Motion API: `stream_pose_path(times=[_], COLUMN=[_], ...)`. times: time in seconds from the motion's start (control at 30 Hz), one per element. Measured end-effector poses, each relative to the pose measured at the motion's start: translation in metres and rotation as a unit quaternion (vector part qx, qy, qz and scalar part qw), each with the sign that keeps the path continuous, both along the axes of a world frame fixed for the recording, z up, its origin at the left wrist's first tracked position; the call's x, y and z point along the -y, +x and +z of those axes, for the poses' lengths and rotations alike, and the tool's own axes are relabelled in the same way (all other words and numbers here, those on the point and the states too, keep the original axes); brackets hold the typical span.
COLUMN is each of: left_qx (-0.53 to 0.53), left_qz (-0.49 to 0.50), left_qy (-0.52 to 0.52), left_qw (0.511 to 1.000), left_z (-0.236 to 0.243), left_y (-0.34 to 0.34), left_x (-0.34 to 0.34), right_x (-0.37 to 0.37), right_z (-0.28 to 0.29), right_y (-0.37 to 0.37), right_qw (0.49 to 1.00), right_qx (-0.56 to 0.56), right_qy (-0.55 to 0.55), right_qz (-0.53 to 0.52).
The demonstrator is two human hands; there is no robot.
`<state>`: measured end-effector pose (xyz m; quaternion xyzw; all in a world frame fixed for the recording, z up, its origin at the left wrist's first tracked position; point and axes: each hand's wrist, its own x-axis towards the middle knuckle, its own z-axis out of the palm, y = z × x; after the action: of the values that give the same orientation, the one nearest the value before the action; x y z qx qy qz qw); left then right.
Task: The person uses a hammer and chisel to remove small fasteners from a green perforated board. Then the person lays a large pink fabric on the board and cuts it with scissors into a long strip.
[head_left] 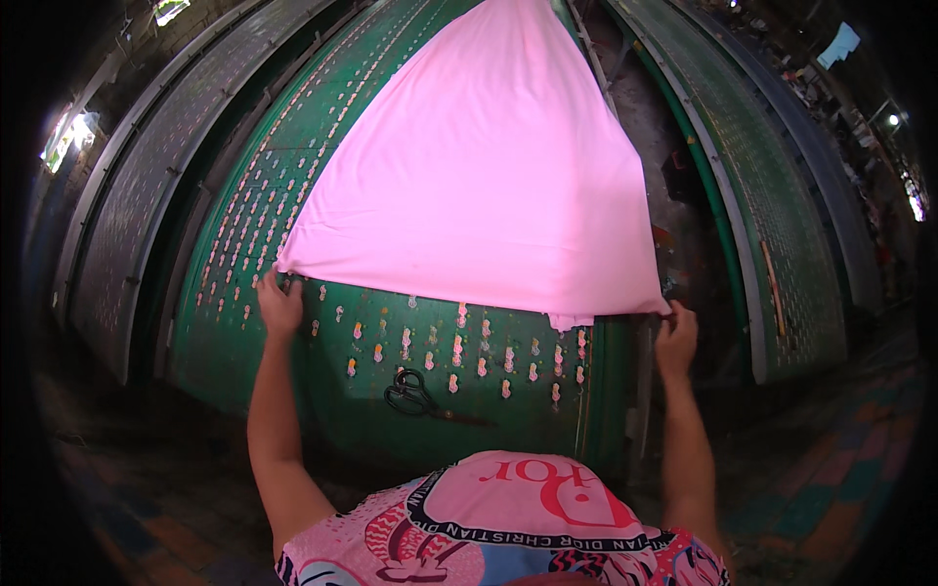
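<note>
A large pink cloth [479, 176] stretches over the long green table [244, 361], its near edge pulled taut between my hands. My left hand [280, 305] pinches the near left corner. At the opposite corner, past the table's right side, my right hand [676, 337] grips the fabric. Below the cloth's edge, black-handled scissors [410, 393] lie on the table. Rows of small pink and orange printed marks [457, 352] dot the green surface, and the cloth hides part of them.
Another long table [147, 195] runs along the left, with a dark gap between. On the right stands a further green table [782, 215] with a thin stick [774, 288] on it. Coloured paving [831, 469] shows at the lower right.
</note>
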<state>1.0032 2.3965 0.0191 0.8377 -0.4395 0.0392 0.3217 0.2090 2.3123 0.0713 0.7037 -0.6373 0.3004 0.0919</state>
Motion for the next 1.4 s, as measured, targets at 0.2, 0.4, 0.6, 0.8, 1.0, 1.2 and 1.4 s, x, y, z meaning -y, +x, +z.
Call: stream_pose_path(times=[0.2,0.4,0.6,0.8,1.0,1.2,1.4], left_qx=[0.086,0.014,0.139,0.154,-0.086,-0.493,-0.740], left_qz=[-0.208,-0.510,-0.500,-0.424,-0.250,-0.164,-0.063], left_qy=[-0.053,-0.017,0.066,0.056,-0.067,-0.162,-0.174], left_qw=[0.973,0.860,0.852,0.891,0.962,0.839,0.647], left_z=[0.011,0.060,0.055,0.059,0.072,0.086,0.100], left_y=[-0.109,-0.249,-0.318,-0.396,-0.494,-0.571,-0.658], left_x=[-0.048,-0.120,-0.150,-0.166,-0.175,-0.159,-0.130], right_x=[-0.123,-0.166,-0.153,-0.140,-0.137,-0.166,-0.167], right_z=[0.007,-0.022,-0.027,0.004,0.009,0.002,0.010], right_y=[0.193,0.219,0.201,0.136,0.037,-0.024,-0.075], right_qw=[0.898,0.864,0.863,0.801,0.695,0.641,0.542], right_qx=[0.036,-0.072,0.005,0.222,0.441,0.468,0.540], right_qy=[0.157,0.186,0.237,0.321,0.421,0.492,0.564], right_qz=[0.409,0.463,0.445,0.454,0.382,0.358,0.312])
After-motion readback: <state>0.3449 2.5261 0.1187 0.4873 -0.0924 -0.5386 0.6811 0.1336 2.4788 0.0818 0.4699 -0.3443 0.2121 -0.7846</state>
